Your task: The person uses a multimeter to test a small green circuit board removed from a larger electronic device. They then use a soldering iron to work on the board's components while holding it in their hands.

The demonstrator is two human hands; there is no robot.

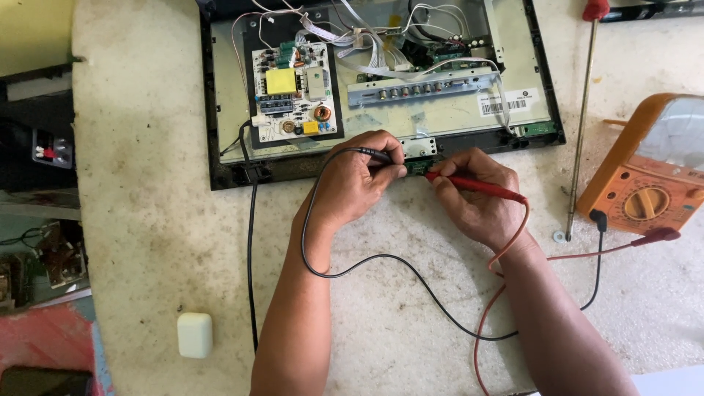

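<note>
An opened flat-screen set (381, 117) lies back-up on the worktable, its circuit boards and ribbon cables exposed. My left hand (352, 180) grips a black test probe (378, 155) and my right hand (477, 198) grips a red test probe (477, 186). Both tips meet on a small green board (419, 167) at the set's near edge. The black lead (381, 258) and red lead (506, 253) trail off to an orange multimeter (649, 176) at the right.
A white power board with a yellow transformer (293, 92) sits at the set's left. A long red-handled screwdriver (583, 117) lies beside the meter. A small white block (194, 334) rests near the front left. Clutter fills the floor left of the table.
</note>
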